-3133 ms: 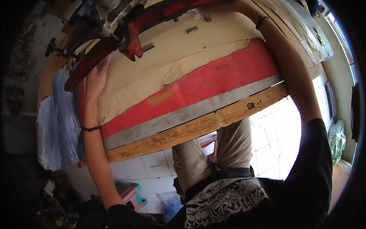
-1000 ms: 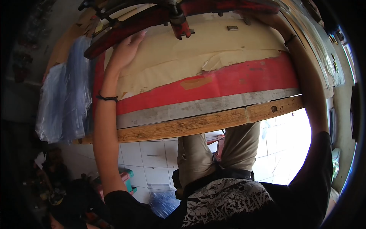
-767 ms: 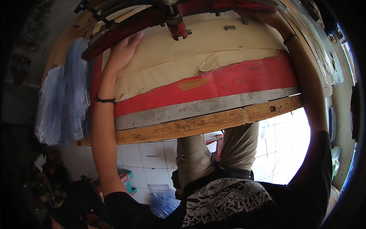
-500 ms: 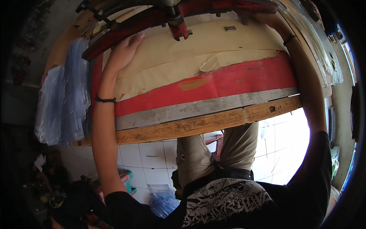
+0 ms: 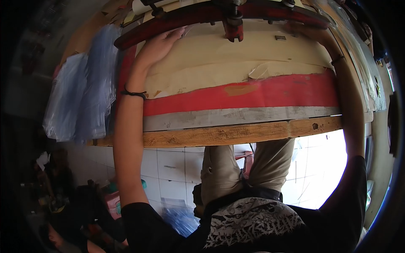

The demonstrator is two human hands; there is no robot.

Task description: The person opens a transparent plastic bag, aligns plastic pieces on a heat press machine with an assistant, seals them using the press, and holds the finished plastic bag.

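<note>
My left hand [image 5: 159,47] lies beside the left part of a red metal bar [image 5: 177,26], its fingers stretched out over the tan sheet [image 5: 211,52] and partly under the bar. A thin, shiny edge shows near those fingertips; I cannot make out what it is. My right hand [image 5: 310,34] reaches beneath the right end of the bar, where shadow and blur obscure its fingers. Below the torn edge of the tan sheet runs a red surface [image 5: 287,90]. A forked red fitting [image 5: 233,31] hangs from the middle of the bar.
Clear plastic sleeves [image 5: 95,84] are piled at the table's left. More clear sheets [image 5: 352,55] line the right side. A metal strip [image 5: 211,119] and wooden edge [image 5: 219,135] front the table. On the tiled floor lies more plastic [image 5: 181,219]. Another person's foot [image 5: 55,237] shows lower left.
The view has shifted, so the table, bar and both arms appear farther right and higher. My left hand remains stretched out by the bar; my right hand stays at its right end.
</note>
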